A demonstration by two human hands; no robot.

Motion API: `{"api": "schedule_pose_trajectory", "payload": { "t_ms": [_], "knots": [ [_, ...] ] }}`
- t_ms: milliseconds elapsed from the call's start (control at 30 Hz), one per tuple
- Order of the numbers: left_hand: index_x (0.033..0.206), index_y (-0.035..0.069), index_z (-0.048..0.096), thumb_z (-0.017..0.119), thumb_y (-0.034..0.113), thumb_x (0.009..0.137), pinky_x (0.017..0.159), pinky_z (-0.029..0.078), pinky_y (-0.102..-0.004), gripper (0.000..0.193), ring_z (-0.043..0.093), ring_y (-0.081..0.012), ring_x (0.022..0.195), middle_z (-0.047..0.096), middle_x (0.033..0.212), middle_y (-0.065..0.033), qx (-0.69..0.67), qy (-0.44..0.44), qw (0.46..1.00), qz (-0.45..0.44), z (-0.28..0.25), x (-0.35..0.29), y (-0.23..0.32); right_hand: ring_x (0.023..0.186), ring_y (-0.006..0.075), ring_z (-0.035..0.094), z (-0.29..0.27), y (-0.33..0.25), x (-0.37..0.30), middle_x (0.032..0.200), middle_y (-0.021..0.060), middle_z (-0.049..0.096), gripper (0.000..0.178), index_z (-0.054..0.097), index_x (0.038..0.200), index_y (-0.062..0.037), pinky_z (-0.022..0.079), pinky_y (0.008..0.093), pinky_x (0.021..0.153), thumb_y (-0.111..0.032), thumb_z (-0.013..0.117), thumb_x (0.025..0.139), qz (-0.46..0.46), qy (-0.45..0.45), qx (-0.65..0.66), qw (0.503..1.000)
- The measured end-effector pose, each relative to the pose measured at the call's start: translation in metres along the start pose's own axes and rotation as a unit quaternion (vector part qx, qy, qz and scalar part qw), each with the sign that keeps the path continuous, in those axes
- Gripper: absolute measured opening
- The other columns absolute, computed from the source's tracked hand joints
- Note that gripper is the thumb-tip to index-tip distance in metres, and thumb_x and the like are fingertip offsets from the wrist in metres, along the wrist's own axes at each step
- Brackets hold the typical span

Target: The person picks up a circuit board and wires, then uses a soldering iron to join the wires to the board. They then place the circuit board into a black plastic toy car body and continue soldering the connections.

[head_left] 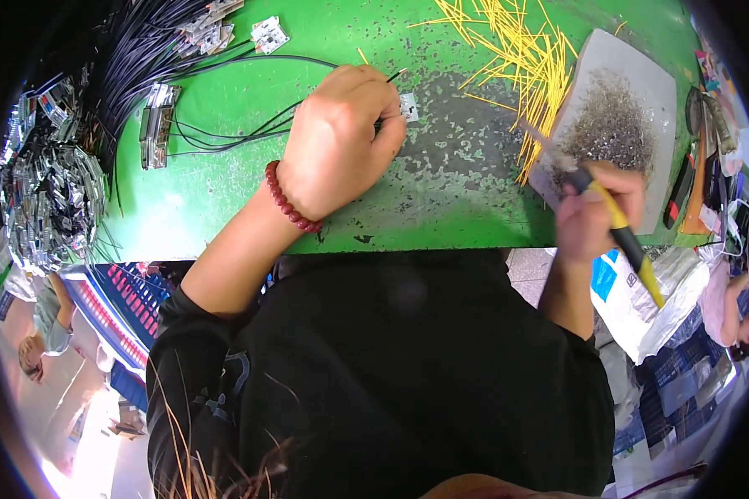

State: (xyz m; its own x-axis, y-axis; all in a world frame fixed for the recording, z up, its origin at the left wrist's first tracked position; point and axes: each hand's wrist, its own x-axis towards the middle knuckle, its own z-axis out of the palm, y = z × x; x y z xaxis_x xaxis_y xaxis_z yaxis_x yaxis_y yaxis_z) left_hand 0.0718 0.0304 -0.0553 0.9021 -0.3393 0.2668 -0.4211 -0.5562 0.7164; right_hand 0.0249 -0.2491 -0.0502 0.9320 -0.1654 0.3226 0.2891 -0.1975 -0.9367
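Note:
My left hand, with a red bead bracelet at the wrist, is closed on a thin black cable. The cable's stripped end pokes out past the knuckles, and the fingertips are hidden beneath the hand. A small pale metal piece shows beside the thumb. In my right hand is a soldering iron with a yellow and black handle. Its blurred metal tip points up and left over the edge of a grey board, which bears a heap of dark and silvery crumbs.
Thin yellow sticks or tubes lie scattered left of the board. Bundled black cables and metal connector pieces crowd the green table's left side. Hand tools lie at its right edge. Other people appear at both sides.

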Motion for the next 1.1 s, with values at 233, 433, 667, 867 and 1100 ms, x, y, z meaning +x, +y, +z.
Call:
{"api": "schedule_pose_trajectory", "payload": {
  "t_ms": [233, 433, 667, 867, 1100],
  "knots": [
    [0.071, 0.0, 0.058, 0.066, -0.003, 0.071, 0.065, 0.052, -0.0406, 0.009, 0.061, -0.0331, 0.075, 0.061, 0.078, -0.0134, -0.015, -0.004, 1.0, -0.009, 0.004, 0.003, 0.0, 0.063, 0.0088, 0.048, 0.046, -0.003, -0.015, 0.079, 0.0054, 0.057, 0.022, 0.057, 0.095, 0.001, 0.038, 0.024, 0.057, -0.011, 0.071, 0.083, 0.042, -0.093, 0.083, 0.991],
    [0.071, 0.0, 0.057, 0.065, -0.003, 0.071, 0.065, 0.052, -0.0406, 0.009, 0.061, -0.0331, 0.075, 0.062, 0.078, -0.0132, -0.026, -0.001, 1.0, -0.004, 0.003, 0.002, -0.001, 0.062, 0.0091, 0.051, 0.046, 0.002, -0.015, 0.077, 0.0063, 0.059, 0.022, 0.058, 0.095, 0.0014, 0.04, 0.0242, 0.056, -0.011, 0.071, 0.082, 0.033, -0.113, 0.024, 0.993],
    [0.072, 0.0, 0.057, 0.067, -0.008, 0.07, 0.068, 0.053, -0.0341, 0.013, 0.064, -0.0274, 0.077, 0.065, 0.08, -0.0115, -0.012, -0.016, 1.0, -0.012, 0.001, 0.003, -0.001, 0.06, 0.009, 0.051, 0.049, 0.001, -0.012, 0.074, 0.0057, 0.059, 0.022, 0.058, 0.094, 0.0011, 0.04, 0.0238, 0.055, -0.01, 0.072, 0.081, 0.043, -0.12, 0.023, 0.992],
    [0.072, 0.0, 0.057, 0.067, -0.008, 0.07, 0.068, 0.052, -0.0345, 0.013, 0.063, -0.0279, 0.076, 0.065, 0.081, -0.0114, -0.008, -0.018, 1.0, -0.006, 0.0, 0.002, -0.001, 0.061, 0.0098, 0.051, 0.048, 0.002, -0.013, 0.076, 0.0069, 0.06, 0.023, 0.058, 0.094, 0.0016, 0.042, 0.0244, 0.056, -0.01, 0.072, 0.08, 0.031, -0.137, -0.007, 0.99],
    [0.069, 0.0, 0.056, 0.064, -0.003, 0.07, 0.064, 0.052, -0.0406, 0.009, 0.06, -0.0327, 0.074, 0.06, 0.075, -0.0124, -0.019, 0.004, 1.0, 0.004, 0.004, 0.003, -0.001, 0.065, 0.0106, 0.051, 0.045, 0.004, -0.016, 0.079, 0.0075, 0.059, 0.023, 0.058, 0.094, 0.0026, 0.041, 0.0246, 0.059, -0.011, 0.071, 0.08, 0.025, -0.09, 0.057, 0.994]
  ]
}}
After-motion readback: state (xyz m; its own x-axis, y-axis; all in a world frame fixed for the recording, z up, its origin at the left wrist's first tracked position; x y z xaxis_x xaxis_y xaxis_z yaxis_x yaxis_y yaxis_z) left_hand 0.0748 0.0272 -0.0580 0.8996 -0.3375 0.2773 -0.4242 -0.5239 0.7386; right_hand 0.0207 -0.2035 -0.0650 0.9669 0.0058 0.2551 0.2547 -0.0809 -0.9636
